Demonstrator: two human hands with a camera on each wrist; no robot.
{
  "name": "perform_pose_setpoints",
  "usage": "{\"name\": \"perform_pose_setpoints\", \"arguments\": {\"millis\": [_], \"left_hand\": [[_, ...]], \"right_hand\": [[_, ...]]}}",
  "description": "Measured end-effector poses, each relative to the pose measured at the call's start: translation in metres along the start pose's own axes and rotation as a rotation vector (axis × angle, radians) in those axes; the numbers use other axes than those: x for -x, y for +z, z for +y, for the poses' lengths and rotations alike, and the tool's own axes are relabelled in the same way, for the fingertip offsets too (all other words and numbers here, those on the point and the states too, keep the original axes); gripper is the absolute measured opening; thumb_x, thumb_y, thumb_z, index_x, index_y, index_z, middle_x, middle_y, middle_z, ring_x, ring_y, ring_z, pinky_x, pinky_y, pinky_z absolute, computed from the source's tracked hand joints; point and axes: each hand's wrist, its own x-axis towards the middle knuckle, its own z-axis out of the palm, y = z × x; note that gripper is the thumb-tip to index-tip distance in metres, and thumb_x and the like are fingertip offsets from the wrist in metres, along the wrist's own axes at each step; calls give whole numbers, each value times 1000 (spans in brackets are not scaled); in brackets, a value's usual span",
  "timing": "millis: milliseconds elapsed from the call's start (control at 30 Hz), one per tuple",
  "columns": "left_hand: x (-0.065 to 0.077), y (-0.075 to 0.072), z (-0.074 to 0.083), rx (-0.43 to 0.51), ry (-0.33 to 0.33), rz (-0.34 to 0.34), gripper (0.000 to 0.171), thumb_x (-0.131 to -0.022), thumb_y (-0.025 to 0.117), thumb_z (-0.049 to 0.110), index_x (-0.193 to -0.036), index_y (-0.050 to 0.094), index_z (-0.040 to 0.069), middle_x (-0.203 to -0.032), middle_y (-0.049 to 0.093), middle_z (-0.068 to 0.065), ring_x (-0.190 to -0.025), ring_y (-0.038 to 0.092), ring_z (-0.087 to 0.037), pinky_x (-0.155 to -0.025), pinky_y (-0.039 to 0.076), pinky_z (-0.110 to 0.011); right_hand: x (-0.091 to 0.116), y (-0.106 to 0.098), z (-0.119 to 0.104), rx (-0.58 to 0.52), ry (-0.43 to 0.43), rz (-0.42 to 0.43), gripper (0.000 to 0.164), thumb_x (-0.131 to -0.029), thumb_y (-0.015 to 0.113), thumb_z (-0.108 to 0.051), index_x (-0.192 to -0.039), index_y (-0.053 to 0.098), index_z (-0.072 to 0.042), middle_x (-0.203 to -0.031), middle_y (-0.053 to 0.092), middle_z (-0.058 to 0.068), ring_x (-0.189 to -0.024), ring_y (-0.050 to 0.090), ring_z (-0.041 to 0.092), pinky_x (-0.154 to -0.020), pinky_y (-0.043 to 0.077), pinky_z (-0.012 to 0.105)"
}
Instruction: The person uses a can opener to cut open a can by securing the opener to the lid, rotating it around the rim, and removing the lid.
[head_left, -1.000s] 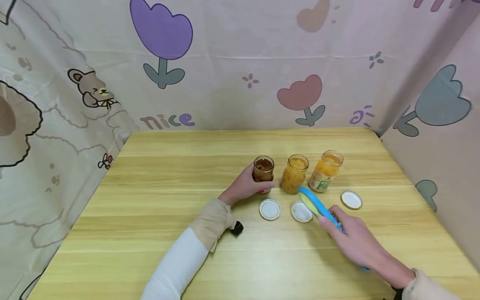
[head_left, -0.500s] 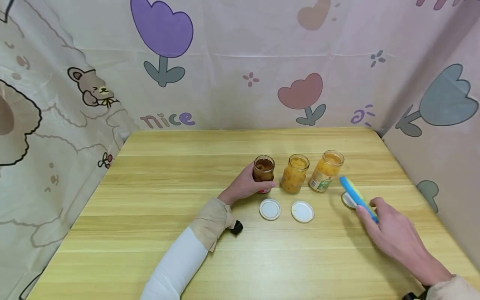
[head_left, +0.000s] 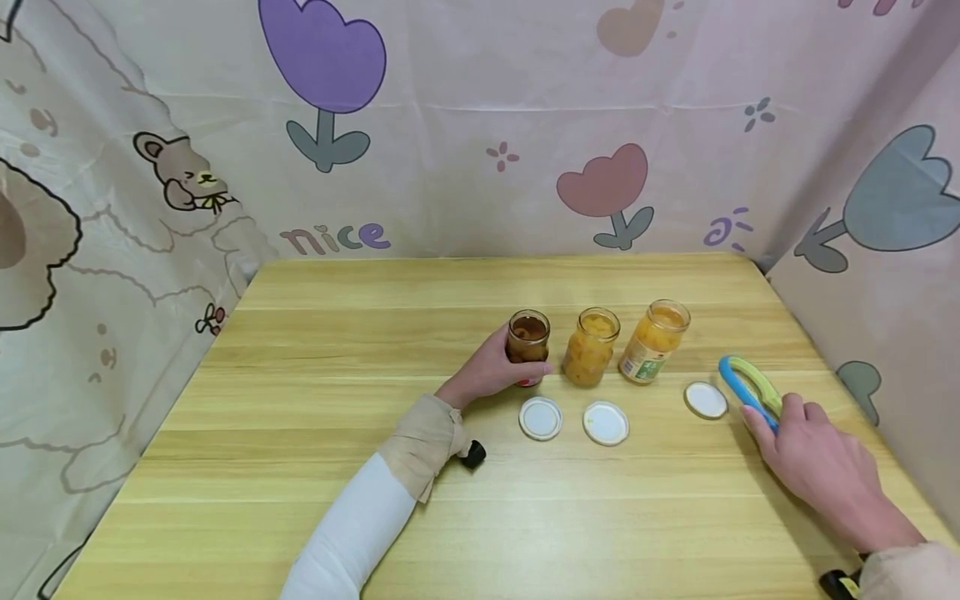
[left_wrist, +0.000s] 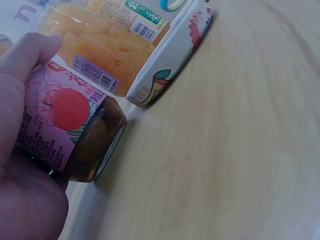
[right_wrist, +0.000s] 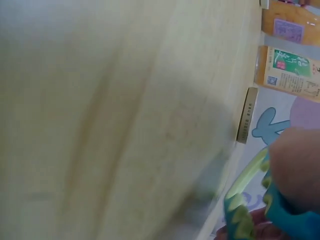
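My left hand (head_left: pixel 487 368) grips an open glass jar (head_left: pixel 528 332) of dark brown contents, standing upright on the table. In the left wrist view its pink label (left_wrist: pixel 55 117) shows a red fruit, with the thumb along the jar's side. My right hand (head_left: pixel 821 458) holds a blue and green jar opener (head_left: pixel 732 377) above the right side of the table. Teeth line the inside of the opener (right_wrist: pixel 242 210) in the right wrist view. Two open jars of yellow fruit pieces, a middle jar (head_left: pixel 588 354) and a right jar (head_left: pixel 652 343), stand beside the dark one.
Three lids lie in front of the jars, white inner side up: a left lid (head_left: pixel 540 418), a middle lid (head_left: pixel 606 423) and a right lid (head_left: pixel 706 400). A patterned curtain (head_left: pixel 450 125) hangs behind the wooden table (head_left: pixel 315 375).
My right hand has carried the jar opener rightward, from over the middle lid to beyond the right lid, and turned it. The left hand and dark jar stay put.
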Motion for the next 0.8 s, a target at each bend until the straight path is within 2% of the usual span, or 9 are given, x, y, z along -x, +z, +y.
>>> {"name": "perform_pose_setpoints", "arguments": {"millis": [300,567,700,800], "left_hand": [[9,0,22,18,-38,-8,47,-82,75,16,-122,51,13,-103,63,-6,-91,59,-19,-83,50,-33],[4,-3,1,-8,-25,15,49,-81,77,26,-122,51,20,-105,63,-2,-92,60,-17,-84,49,-32],[4,-3,-2,-6,-5,3,48,-80,77,30,-121,52,20,-103,64,-4,-90,60,-18,-83,50,-34],[5,-4,-2,-34,-14,-5,50,-80,77,34,-121,52,22,-103,64,-1,-90,61,-16,-84,50,-33]], "right_hand": [[-4,1,6,58,39,-70,74,-94,33,-67,-102,37,6,-87,40,23,-54,44,36,-39,30,41],[-7,6,3,62,-19,-64,73,-92,38,-69,-97,37,4,-82,39,20,-51,43,32,-39,30,39],[-5,7,3,61,-18,-67,73,-91,39,-70,-95,36,3,-81,38,19,-50,42,31,-39,29,39],[-5,7,4,61,-7,-84,75,-90,37,-71,-96,36,3,-81,38,19,-50,42,30,-39,30,39]]}}
